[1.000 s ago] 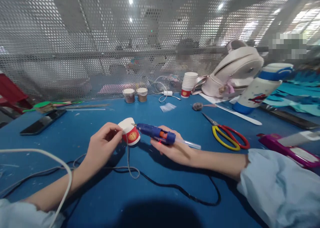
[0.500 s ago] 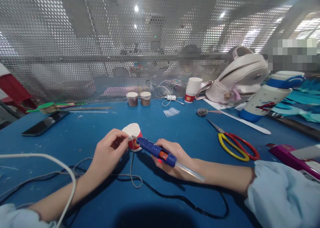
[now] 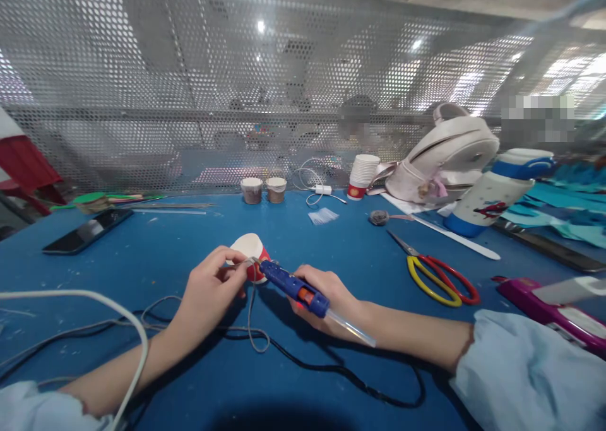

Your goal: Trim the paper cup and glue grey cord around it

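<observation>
Thumb and index finger of my left hand (image 3: pixel 215 283) pinch a thin grey cord (image 3: pixel 250 317) against a small red-and-white paper cup (image 3: pixel 247 245). The cup is tilted, and whether the hidden fingers support it I cannot tell. From the pinch the cord hangs in a loop to the table. My right hand (image 3: pixel 326 295) is wrapped round a blue hot glue gun (image 3: pixel 288 279), with a clear glue stick (image 3: pixel 353 329) sticking out of its back and a red light glowing below. The gun's nozzle is right at the cord and cup, by my left fingertips.
Scissors (image 3: pixel 442 281), a purple tool (image 3: pixel 544 308) and a water bottle (image 3: pixel 492 194) lie or stand at right, near a backpack (image 3: pixel 447 153). Behind are stacked cups (image 3: pixel 363 175) and two brown-wrapped cups (image 3: pixel 264 191). A phone (image 3: pixel 89 231) lies left; a black cable (image 3: pixel 345 373) crosses the front.
The glue gun has shifted slightly, its nozzle staying by the cup. My left fingers have moved a little right along the cup with the cord. The view has tilted and turned slightly.
</observation>
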A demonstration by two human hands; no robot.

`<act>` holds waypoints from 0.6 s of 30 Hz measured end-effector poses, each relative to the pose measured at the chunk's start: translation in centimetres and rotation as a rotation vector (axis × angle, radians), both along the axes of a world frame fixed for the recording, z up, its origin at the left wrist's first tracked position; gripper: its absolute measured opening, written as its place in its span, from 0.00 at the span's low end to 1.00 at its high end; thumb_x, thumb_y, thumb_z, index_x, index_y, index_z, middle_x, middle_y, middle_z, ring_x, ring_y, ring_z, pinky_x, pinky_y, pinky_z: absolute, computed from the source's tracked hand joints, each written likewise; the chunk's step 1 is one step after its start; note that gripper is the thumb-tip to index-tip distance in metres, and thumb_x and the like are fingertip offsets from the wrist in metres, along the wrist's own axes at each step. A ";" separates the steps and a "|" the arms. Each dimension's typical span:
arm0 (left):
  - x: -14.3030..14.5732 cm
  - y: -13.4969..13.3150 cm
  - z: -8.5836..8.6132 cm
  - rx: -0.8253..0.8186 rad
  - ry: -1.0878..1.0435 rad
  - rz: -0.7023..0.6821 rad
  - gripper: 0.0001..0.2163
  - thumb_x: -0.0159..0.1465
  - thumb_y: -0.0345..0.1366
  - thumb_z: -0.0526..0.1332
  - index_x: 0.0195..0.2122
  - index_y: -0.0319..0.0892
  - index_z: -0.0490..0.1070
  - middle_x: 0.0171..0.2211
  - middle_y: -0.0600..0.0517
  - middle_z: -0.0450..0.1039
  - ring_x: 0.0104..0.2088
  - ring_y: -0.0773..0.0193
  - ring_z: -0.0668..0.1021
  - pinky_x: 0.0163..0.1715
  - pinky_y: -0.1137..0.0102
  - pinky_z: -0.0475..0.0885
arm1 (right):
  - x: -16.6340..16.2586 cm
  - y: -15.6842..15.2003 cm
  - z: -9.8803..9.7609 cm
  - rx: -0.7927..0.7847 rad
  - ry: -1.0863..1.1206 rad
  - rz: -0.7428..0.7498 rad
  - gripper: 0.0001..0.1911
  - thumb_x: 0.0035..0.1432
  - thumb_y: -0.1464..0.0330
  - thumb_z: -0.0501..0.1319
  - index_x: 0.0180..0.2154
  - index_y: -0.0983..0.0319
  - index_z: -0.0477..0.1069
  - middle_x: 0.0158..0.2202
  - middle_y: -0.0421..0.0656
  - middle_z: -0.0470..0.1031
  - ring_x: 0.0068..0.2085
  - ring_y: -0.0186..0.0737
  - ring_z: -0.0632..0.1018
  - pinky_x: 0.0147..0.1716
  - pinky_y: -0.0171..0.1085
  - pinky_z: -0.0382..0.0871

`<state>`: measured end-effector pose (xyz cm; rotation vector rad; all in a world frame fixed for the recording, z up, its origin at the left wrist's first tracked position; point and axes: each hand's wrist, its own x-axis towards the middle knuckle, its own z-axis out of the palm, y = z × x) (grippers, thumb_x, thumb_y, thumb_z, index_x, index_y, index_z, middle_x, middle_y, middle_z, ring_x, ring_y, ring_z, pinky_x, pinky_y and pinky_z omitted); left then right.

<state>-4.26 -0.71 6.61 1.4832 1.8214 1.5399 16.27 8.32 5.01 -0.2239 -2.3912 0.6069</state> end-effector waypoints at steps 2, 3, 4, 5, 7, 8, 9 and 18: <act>0.0 0.0 0.0 -0.003 0.006 -0.002 0.06 0.57 0.42 0.61 0.28 0.46 0.70 0.14 0.60 0.67 0.13 0.68 0.71 0.14 0.74 0.62 | 0.0 -0.1 0.0 0.005 -0.010 0.004 0.07 0.58 0.68 0.58 0.39 0.60 0.63 0.30 0.42 0.74 0.26 0.33 0.72 0.26 0.32 0.67; 0.0 0.0 0.0 -0.002 0.007 -0.004 0.06 0.57 0.42 0.61 0.28 0.46 0.70 0.14 0.60 0.67 0.13 0.68 0.71 0.14 0.73 0.63 | 0.0 -0.1 0.1 0.012 -0.013 0.003 0.07 0.58 0.68 0.58 0.39 0.60 0.63 0.30 0.42 0.74 0.26 0.33 0.72 0.26 0.32 0.66; 0.0 0.0 0.0 -0.002 0.006 -0.007 0.06 0.57 0.42 0.61 0.28 0.46 0.70 0.14 0.60 0.67 0.13 0.68 0.71 0.14 0.73 0.63 | 0.0 -0.1 0.1 0.022 -0.012 0.001 0.07 0.58 0.68 0.58 0.39 0.60 0.63 0.30 0.43 0.74 0.25 0.33 0.71 0.25 0.32 0.66; 0.0 0.0 0.0 0.000 0.002 -0.009 0.06 0.57 0.42 0.61 0.28 0.46 0.70 0.15 0.59 0.67 0.13 0.68 0.71 0.14 0.73 0.63 | 0.0 -0.1 0.2 0.031 -0.008 -0.004 0.07 0.58 0.68 0.58 0.39 0.60 0.63 0.30 0.43 0.74 0.25 0.33 0.71 0.25 0.32 0.66; 0.0 0.0 -0.1 0.001 -0.008 -0.012 0.07 0.57 0.43 0.61 0.28 0.46 0.70 0.15 0.59 0.68 0.14 0.67 0.72 0.13 0.73 0.62 | 0.0 -0.1 0.3 0.040 0.003 -0.014 0.06 0.58 0.68 0.57 0.39 0.60 0.63 0.30 0.43 0.74 0.26 0.33 0.71 0.25 0.32 0.66; 0.0 0.0 -0.1 -0.001 -0.011 -0.014 0.07 0.57 0.43 0.61 0.28 0.46 0.70 0.15 0.59 0.68 0.14 0.67 0.72 0.13 0.73 0.62 | 0.0 -0.2 0.3 0.036 0.002 -0.013 0.06 0.58 0.68 0.58 0.39 0.60 0.63 0.30 0.43 0.74 0.26 0.33 0.72 0.26 0.32 0.66; 0.0 0.0 -0.2 -0.001 -0.011 -0.015 0.07 0.57 0.43 0.61 0.28 0.46 0.70 0.15 0.59 0.68 0.13 0.67 0.71 0.13 0.73 0.61 | 0.0 -0.2 0.3 0.029 -0.001 -0.010 0.06 0.58 0.68 0.58 0.39 0.60 0.63 0.30 0.43 0.74 0.26 0.33 0.72 0.26 0.31 0.66; -0.1 -0.1 0.0 -0.044 -0.050 -0.005 0.08 0.56 0.43 0.62 0.27 0.46 0.70 0.14 0.59 0.67 0.13 0.68 0.70 0.14 0.74 0.62 | 0.2 -0.1 0.4 -0.037 0.006 -0.013 0.05 0.59 0.67 0.58 0.36 0.60 0.63 0.30 0.43 0.74 0.26 0.34 0.72 0.27 0.33 0.67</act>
